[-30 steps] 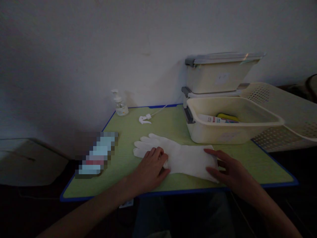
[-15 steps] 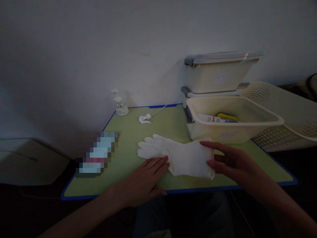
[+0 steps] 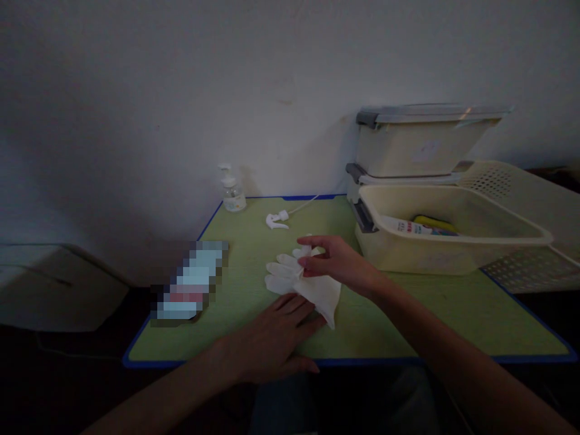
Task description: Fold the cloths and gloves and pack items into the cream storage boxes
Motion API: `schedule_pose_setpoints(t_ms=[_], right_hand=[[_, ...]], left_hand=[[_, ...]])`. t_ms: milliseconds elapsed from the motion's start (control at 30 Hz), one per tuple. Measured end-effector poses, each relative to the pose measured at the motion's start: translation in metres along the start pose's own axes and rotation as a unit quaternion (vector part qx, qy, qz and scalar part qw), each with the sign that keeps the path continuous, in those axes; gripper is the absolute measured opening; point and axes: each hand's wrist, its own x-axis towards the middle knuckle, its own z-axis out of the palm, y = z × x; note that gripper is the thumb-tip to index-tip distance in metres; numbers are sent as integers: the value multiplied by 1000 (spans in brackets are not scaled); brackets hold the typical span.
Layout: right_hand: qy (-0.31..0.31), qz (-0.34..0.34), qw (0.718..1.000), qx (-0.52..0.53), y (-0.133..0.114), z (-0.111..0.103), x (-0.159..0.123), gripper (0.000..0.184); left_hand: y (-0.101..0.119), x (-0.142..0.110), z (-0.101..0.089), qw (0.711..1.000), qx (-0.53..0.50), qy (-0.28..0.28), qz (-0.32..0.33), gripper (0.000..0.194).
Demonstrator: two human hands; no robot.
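A white glove point(image 3: 319, 291) lies on the green table, its fingers pointing left and its cuff end folded back over the palm. My right hand point(image 3: 335, 261) pinches part of the glove between thumb and fingers, just above the glove fingers. My left hand point(image 3: 276, 329) is stretched out flat, its fingertips resting on the glove's near edge and partly beneath the folded part.
Behind the glove lies a white spray nozzle point(image 3: 277, 219) with a thin tube. A pump bottle point(image 3: 234, 196) stands at the back left, a blurred-out flat object point(image 3: 193, 281) at left. An open cream bin point(image 3: 417, 257), lidded box point(image 3: 417, 145) and perforated basket point(image 3: 521, 272) stand right.
My right hand has moved left with the cuff, folding the glove over on itself. My left hand stays on the glove's near edge. The whole view has shifted slightly.
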Motion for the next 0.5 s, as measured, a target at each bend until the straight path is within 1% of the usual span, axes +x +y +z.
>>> schedule_pose_setpoints(t_ms=[100,167,267,300,367,433,500], right_hand=[[-2,6,999,-42,16,12,24,37],[-13,14,998,-59,24,18,35,28],[-44,18,996,-70,31,25,43,9],[-55,18,996,-74,31,26,43,6],[-71,18,995,-69,32,29,41,11],[-67,20,997,-26,33,30,38,7],[-55,19,998,18,35,31,36,16]], left_hand=[[-1,-1,-1,1000,1,6,5,62],[-1,-1,0,1000,1,6,5,62],[-2,-2,1,1000,-3,8,6,62],[-2,-2,2,1000,-4,10,3,61],[-2,-3,3,1000,-7,14,-5,59],[-1,-3,4,1000,-12,17,-10,57],[-1,-3,4,1000,-17,21,-12,57]])
